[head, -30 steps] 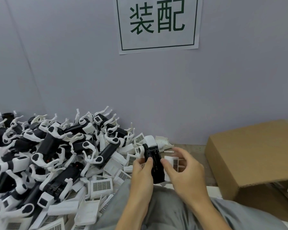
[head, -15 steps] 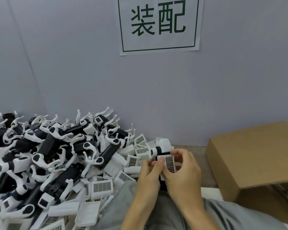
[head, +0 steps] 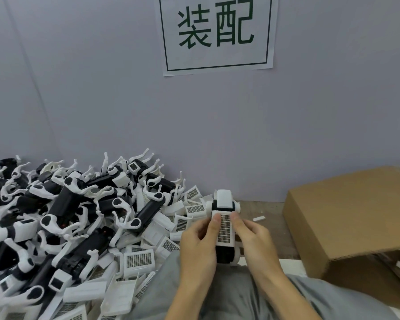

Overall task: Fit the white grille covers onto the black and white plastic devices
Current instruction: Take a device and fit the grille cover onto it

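Both hands cradle one device [head: 224,227] over the lap, long axis pointing away, likely so the face stays up for pressing. Left hand [head: 198,248] and right hand [head: 255,243] curl round its sides; both thumbs press the grille cover's [head: 224,229] top corners, grille strip between them. Cover looks aligned, probably mid-snap. Loose covers [head: 139,260] and unfitted devices [head: 62,204] are piled left of the left fingers; cardboard box [head: 356,215] right.

Plain grey-lilac wall [head: 310,135] ahead of me.
I see a white paper sign [head: 217,34] with green characters taped high, above a worn wooden desk [head: 263,218].
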